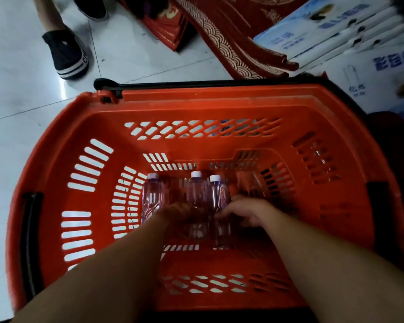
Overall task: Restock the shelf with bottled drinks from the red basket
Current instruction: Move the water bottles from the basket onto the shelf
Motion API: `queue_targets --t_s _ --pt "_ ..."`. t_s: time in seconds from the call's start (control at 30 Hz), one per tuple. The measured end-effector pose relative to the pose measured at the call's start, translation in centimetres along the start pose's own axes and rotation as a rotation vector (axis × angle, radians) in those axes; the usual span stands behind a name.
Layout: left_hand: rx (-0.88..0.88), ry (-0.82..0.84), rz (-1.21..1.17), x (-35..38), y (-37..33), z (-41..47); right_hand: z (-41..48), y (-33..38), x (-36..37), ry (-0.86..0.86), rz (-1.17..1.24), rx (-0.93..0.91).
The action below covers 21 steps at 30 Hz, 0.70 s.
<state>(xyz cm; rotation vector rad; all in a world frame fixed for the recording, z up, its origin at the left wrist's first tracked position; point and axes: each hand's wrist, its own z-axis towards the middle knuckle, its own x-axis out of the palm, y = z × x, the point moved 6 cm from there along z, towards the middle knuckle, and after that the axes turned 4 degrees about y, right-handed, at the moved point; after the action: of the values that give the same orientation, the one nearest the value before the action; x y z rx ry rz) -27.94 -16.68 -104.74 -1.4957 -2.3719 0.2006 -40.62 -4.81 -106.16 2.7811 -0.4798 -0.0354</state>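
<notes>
Frame centre: left hand [177,212], right hand [245,212] on clear white-capped bottles [196,190] in red plastic basket [196,101]; closure blurred, cannot tell. Wrap bodies fully.

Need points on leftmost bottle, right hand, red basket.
leftmost bottle [152,198]: head view, clear body below the cap.
right hand [248,212]: head view, back of the hand.
red basket [196,96]: head view, far rim.

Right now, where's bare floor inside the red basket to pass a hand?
Bare: red basket floor between bottle bases and near wall; gap between left bottle and middle bottle. Crowded: left hand and right hand over middle bottle and right bottle.
</notes>
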Motion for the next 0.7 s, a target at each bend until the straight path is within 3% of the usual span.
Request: queue_targets --t_s 0.1,0.23,0.4,0.57,0.7 --pt "0.010 0.012 0.005 -0.5 -0.6 -1.1 -1.2 1.5 0.1 0.080 0.035 -0.037" --pt "0.126 0.116 0.009 -0.6 -3.2 -3.8 -4.1 3.8 -0.6 0.049 -0.001 -0.125" --pt "0.362 0.258 0.084 2.2 -8.3 -10.5 -11.9 7.4 -2.4 -0.038 -0.022 -0.301" --pt "0.568 0.266 0.065 6.2 -11.6 -17.8 -21.2 8.1 -3.2 -0.099 0.109 -0.511" --pt "0.868 0.257 0.053 9.8 -13.1 -23.6 -29.0 7.8 -4.0 -0.148 0.118 -0.726"
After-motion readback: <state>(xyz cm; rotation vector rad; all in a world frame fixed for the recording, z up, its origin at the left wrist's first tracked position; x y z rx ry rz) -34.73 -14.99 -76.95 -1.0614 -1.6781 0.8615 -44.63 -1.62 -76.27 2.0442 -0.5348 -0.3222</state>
